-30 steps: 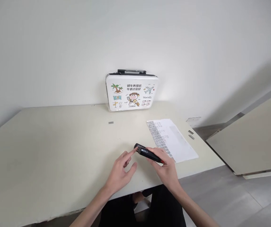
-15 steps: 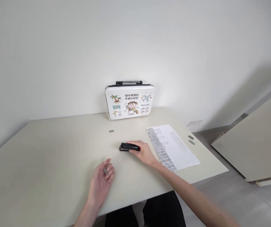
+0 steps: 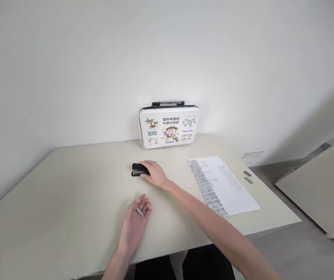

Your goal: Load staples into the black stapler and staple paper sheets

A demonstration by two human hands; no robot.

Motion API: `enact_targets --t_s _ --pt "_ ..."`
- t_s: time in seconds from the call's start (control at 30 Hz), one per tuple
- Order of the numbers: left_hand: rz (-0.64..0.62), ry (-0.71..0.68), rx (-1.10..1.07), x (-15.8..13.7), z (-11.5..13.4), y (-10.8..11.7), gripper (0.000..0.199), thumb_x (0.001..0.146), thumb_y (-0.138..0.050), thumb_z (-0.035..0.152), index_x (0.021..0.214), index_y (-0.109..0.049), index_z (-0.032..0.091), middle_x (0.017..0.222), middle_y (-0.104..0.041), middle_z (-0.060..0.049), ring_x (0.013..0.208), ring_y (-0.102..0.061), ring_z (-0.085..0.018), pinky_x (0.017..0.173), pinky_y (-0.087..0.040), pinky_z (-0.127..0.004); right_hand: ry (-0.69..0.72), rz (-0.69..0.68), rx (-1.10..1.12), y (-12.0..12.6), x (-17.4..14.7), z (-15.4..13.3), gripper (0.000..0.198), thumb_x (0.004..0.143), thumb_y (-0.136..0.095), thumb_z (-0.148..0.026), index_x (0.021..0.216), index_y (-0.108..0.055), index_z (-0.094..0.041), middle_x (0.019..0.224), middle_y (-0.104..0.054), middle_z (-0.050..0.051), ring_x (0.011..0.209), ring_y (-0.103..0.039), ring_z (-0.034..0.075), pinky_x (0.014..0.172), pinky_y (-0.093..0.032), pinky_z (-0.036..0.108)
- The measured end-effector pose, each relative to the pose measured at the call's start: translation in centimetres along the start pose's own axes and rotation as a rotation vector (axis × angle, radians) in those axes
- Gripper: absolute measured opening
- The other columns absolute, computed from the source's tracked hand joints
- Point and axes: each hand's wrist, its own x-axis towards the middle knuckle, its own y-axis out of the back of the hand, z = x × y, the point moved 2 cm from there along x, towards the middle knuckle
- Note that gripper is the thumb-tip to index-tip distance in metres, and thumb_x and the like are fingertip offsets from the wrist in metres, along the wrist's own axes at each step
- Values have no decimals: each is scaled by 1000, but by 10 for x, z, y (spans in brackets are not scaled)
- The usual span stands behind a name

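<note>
My right hand (image 3: 155,174) grips a black stapler (image 3: 139,169) by its rear end, at the far middle of the table. The stapler's front points left, and a gap shows between its top and base. Palm up, my left hand (image 3: 134,221) is over the near part of the table with its fingers loosely curled. A small grey strip of staples (image 3: 139,211) rests in those fingers. The right hand and stapler hide the tabletop right behind them.
Printed paper (image 3: 233,190) lies right of my right arm. Two more grey staple strips (image 3: 247,177) are near the table's right edge. A white cartoon case (image 3: 169,128) stands against the wall at the back of the table (image 3: 53,202).
The right hand has moved the stapler left and away from me. A staple strip that lay on the table before the case is now out of sight. The view has shifted slightly left.
</note>
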Motion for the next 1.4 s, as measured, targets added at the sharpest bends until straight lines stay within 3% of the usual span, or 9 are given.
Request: enact_targets --t_s 0.1,0.27,0.4,0.6,0.73,0.87,1.07,1.2,1.4 --pt "31 2 -6 3 0 2 34 105 -51 28 126 -72 11 126 -71 -18 113 -71 -24 94 -59 -34 40 83 -66 5 -47 -26 45 97 -67 -22 142 -60 -25 148 -59 12 140 -51 27 120 -40 48" --pt "-110 97 8 10 1 7 51 106 -47 40 150 -58 15 142 -67 -16 138 -60 -31 119 -45 -47 47 92 -154 -5 -129 -56 21 98 -70 -36 116 -67 -25 116 -69 7 109 -62 26 94 -55 42" --pt "-233 169 91 12 -4 4 54 104 -52 44 149 -61 15 144 -66 -16 145 -53 -33 125 -37 -48 -61 106 -235 -14 -151 -54 22 96 -72 -27 116 -65 -24 117 -69 7 107 -60 29 87 -55 43" --pt "-232 167 206 7 -24 -23 43 102 -59 44 129 -74 14 142 -67 -17 143 -55 -31 121 -44 -45 -78 200 -177 -5 -160 -47 12 103 -59 -24 106 -69 -29 108 -72 5 104 -61 29 90 -52 47" --pt "-278 113 320 2 -31 -38 43 96 -70 48 122 -75 14 136 -70 -19 136 -60 -32 116 -48 -44 -136 243 -54 42 -180 -27 15 104 -57 -32 107 -71 -29 107 -76 5 101 -68 27 89 -54 45" --pt "-289 -48 651 5 -14 -34 38 90 -78 48 112 -78 17 126 -73 -18 119 -68 -34 104 -55 -42 -347 354 -17 131 -217 26 27 104 -55 -46 110 -72 -25 107 -79 8 91 -73 25 79 -57 39" --pt "-298 -342 1127 35 33 -19 51 85 -72 71 98 -78 22 100 -75 -10 87 -70 -27 86 -58 -38 -686 601 -269 250 -277 119 43 91 -59 -60 105 -70 -21 98 -81 11 79 -75 24 76 -56 36" --pt "-219 -389 1240 52 50 -13 60 82 -67 79 99 -75 22 95 -75 -8 78 -70 -24 84 -57 -38 -771 620 -307 283 -289 155 46 82 -63 -63 90 -72 -19 84 -81 11 66 -72 23 76 -54 37" --pt "-206 -457 1337 45 48 -15 56 84 -64 77 96 -75 23 90 -75 -6 78 -69 -24 81 -56 -35 -846 631 -304 299 -290 183 45 81 -65 -62 92 -74 -20 85 -81 10 51 -67 18 66 -52 35"
